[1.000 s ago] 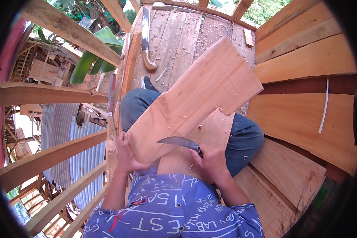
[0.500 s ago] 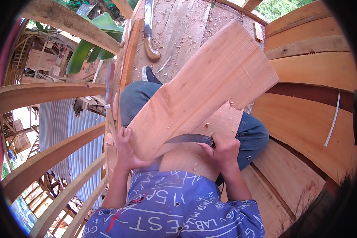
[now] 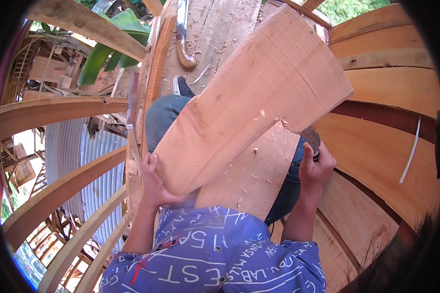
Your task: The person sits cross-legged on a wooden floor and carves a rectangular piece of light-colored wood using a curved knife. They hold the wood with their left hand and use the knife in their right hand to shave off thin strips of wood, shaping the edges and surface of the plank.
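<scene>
Plank [image 3: 249,97] of pale reddish wood slants across the wearer's lap as I watch remotely, its near-left end gripped by the left hand [image 3: 155,183]. I see the right hand [image 3: 318,163] clenched around a knife [image 3: 310,138], blade foreshortened, beside the plank's notched right edge; whether they touch, I cannot tell. Another board [image 3: 252,178] lies beneath, and a curved-handled machete [image 3: 185,51] rests on the floorboards [image 3: 225,39].

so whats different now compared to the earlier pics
The right hand, holding the knife, has moved rightward and away from the body, to beside the notched edge of the upper board. Nothing was let go; the left hand still grips that board's near end.
</scene>
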Demonstrator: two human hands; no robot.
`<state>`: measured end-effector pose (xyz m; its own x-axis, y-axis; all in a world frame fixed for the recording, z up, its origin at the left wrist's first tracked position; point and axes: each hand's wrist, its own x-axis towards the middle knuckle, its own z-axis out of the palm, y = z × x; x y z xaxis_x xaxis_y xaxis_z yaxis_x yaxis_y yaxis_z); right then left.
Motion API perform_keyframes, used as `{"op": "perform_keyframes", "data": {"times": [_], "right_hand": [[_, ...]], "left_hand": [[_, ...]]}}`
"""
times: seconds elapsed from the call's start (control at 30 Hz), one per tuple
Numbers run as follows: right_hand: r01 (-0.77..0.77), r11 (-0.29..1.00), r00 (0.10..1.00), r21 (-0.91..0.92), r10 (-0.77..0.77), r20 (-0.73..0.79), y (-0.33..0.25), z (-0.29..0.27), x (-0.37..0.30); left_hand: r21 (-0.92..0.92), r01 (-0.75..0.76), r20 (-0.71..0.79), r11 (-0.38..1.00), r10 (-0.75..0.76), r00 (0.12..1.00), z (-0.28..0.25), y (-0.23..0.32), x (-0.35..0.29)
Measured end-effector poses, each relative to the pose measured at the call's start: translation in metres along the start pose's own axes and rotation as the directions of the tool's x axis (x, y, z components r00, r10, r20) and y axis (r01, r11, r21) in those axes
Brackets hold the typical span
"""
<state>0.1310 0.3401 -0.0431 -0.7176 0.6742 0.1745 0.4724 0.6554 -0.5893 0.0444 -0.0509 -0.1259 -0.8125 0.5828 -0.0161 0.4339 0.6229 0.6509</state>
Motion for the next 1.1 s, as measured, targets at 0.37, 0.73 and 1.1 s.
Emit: {"op": "perform_keyframes", "data": {"times": [0.37, 0.73, 1.1], "right_hand": [[0.290, 0.953, 0.896, 0.092, -0.304, 0.324, -0.025, 0.047, -0.050], [0.304, 0.946, 0.931, -0.117, -0.268, 0.246, -0.020, 0.033, -0.017], [0.050, 0.997, 0.989, -0.051, -0.042, 0.142, -0.007, 0.027, -0.005]], "left_hand": [[0.079, 0.026, -0.028, 0.997, -0.024, 0.999, -0.003, 0.004, 0.002], [0.124, 0.005, -0.020, 0.992, -0.002, 1.000, -0.001, 0.012, 0.004], [0.131, 0.046, -0.043, 0.990, -0.041, 0.998, 0.003, 0.012, 0.005]]}}
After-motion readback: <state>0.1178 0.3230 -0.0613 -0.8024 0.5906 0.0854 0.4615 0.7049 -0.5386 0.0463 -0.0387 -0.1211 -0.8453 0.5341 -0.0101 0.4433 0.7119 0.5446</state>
